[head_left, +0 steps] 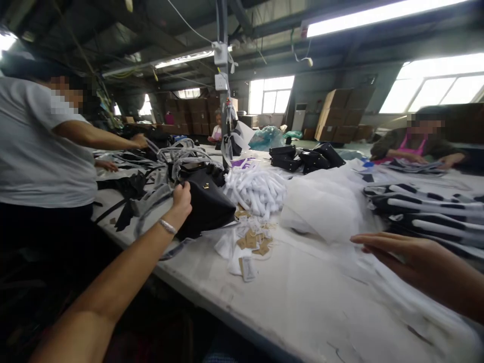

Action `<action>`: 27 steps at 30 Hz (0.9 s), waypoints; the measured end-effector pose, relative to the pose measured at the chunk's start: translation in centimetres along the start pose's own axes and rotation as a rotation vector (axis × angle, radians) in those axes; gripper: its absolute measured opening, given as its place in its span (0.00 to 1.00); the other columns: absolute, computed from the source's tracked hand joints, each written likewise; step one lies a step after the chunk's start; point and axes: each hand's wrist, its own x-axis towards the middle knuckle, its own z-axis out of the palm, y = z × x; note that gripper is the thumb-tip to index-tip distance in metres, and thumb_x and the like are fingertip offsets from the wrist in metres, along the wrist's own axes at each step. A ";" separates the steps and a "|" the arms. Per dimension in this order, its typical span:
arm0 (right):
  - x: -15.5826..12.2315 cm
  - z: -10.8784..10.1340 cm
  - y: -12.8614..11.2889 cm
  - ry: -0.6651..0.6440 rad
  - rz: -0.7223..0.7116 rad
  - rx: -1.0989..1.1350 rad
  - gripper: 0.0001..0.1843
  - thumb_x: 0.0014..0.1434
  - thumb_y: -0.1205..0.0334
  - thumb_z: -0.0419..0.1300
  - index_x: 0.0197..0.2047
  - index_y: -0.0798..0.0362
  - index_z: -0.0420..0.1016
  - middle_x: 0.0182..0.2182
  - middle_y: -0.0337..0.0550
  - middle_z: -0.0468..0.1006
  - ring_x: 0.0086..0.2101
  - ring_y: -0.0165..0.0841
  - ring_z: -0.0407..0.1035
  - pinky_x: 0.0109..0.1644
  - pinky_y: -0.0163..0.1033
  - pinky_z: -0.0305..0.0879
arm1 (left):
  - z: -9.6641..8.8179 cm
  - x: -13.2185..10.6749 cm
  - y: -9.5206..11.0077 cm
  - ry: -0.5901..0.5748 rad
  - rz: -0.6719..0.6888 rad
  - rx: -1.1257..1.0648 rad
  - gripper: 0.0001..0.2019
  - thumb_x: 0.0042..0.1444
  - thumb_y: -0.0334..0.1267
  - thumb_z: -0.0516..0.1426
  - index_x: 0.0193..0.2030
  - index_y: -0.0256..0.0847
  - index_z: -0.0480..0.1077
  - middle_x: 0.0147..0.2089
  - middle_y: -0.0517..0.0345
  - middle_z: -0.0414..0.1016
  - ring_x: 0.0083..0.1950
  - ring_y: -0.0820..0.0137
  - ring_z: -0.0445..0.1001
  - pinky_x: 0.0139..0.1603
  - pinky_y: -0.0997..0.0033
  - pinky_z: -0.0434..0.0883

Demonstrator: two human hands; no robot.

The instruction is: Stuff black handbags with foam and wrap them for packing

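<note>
2 hands, the left hand (183, 199) and the right hand (414, 257), reach over a long, white, flat-topped desk (295, 302). The left hand, its fingers curled in, grips the upper left edge of a black, smooth, leather-like bag (209, 209) with a gold-coloured clasp (206, 186). The right hand is stretched flat, fingers straight and close together, gripping nothing; whether its fingertips touch the thin, white, translucent sheets (321, 204) beside them, I cannot tell. The bag is against the left hand; the right hand is well apart, to the bag's right. Just right of the bag lies a heap of white, slender, soft-looking rolls (260, 191); near its lower right lie brown card tags (250, 239). Left of the bag stands a co-worker in a pale short-sleeved shirt (41, 146).
</note>
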 end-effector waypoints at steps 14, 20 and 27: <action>-5.9 2.7 -17.3 0.315 -0.073 -0.262 0.43 0.60 0.53 0.66 0.73 0.45 0.51 0.72 0.49 0.49 0.70 0.54 0.45 0.70 0.69 0.43 | 3.7 -16.5 14.6 -1.400 0.616 0.286 0.26 0.59 0.55 0.60 0.20 0.37 0.63 0.21 0.67 0.55 0.25 0.78 0.55 0.24 0.77 0.53; -12.3 6.3 -19.4 0.204 0.062 -0.222 0.37 0.61 0.58 0.64 0.70 0.50 0.59 0.71 0.51 0.55 0.69 0.49 0.50 0.68 0.54 0.60 | 10.3 -24.5 8.5 -1.682 0.745 0.264 0.26 0.60 0.55 0.57 0.20 0.36 0.67 0.20 0.67 0.58 0.26 0.77 0.58 0.26 0.75 0.54; -16.8 10.5 -14.1 0.130 0.436 -0.055 0.37 0.60 0.71 0.57 0.71 0.46 0.56 0.69 0.49 0.60 0.65 0.42 0.60 0.64 0.52 0.66 | 15.1 -28.5 1.2 -1.568 0.771 0.320 0.14 0.63 0.46 0.56 0.41 0.38 0.78 0.41 0.54 0.80 0.41 0.65 0.76 0.44 0.69 0.70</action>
